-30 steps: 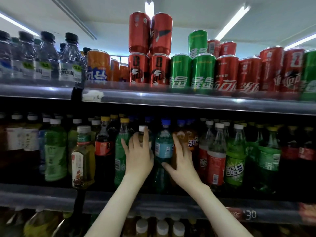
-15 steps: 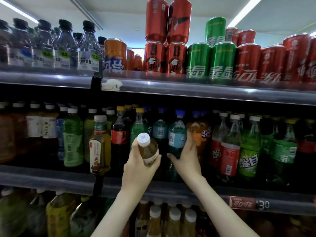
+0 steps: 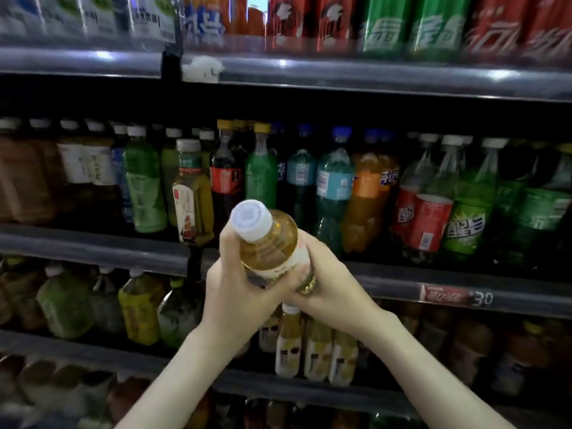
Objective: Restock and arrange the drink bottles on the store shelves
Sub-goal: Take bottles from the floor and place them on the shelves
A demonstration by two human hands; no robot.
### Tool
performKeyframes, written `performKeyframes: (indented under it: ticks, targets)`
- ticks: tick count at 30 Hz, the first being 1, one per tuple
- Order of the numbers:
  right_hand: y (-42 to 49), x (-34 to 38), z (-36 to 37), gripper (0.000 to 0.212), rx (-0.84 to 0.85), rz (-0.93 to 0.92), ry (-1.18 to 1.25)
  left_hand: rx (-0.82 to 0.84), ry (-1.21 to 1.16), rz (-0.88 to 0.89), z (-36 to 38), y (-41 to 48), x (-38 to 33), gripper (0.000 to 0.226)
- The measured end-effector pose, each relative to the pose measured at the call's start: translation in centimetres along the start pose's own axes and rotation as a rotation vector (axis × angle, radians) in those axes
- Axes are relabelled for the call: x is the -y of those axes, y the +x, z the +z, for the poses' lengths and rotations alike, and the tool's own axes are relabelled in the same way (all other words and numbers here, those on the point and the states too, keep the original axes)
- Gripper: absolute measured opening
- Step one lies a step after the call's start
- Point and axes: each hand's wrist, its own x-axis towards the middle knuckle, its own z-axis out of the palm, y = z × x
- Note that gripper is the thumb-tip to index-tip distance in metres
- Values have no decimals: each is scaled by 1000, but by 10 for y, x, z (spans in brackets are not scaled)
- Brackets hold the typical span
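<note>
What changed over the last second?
The left hand pulled the white-capped amber bottle out of the middle shelf, toward the camera; the right hand left the blue-capped bottles and now grips the amber bottle too. The other shelved bottles look unmoved.

Hands: 2, left hand point(image 3: 235, 292) and right hand point(image 3: 335, 289). Amber bottle point(image 3: 272, 252), centre: 1. Green cans point(image 3: 382, 29), 1 o'clock: 2. Price tag point(image 3: 445, 294), 4 o'clock: 1.

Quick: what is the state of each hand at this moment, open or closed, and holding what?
Left hand: closed, fingers curled around the amber bottle.
Right hand: closed around the same bottle.
</note>
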Motion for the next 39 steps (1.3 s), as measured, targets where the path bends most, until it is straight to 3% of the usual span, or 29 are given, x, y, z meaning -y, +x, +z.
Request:
performKeyframes:
  ticks: [2,5,9,12,17,23,28,34,39]
  targets:
    - [-25,-3,6,58,36,90,47,138,17,-121,-1,-17,-10,72]
    - [-69,-22,16,71,117,260,118,286,67,-302,5,-47,-18,84]
    - [-109,-31,22,72,170,383,192,431,137,-444,17,-78,-33,74]
    - [-122,-31,25,66,156,448,296,485,213,-511,20,-90,-43,73]
    - [-121,-19,36,62,130,401,331,480,200,-575,4,-94,-46,71]
    - [-97,0,50,51,17,446,295,469,80,-595,-37,-75,-33,44]
    - [-59,13,70,48,-129,449,303,406,270,-565,-87,-59,18,20]
    - [12,31,121,44,-452,465,310,385,419,-516,-162,-9,106,25]
    - [57,41,146,46,-679,431,260,334,415,-390,-177,46,150,37]
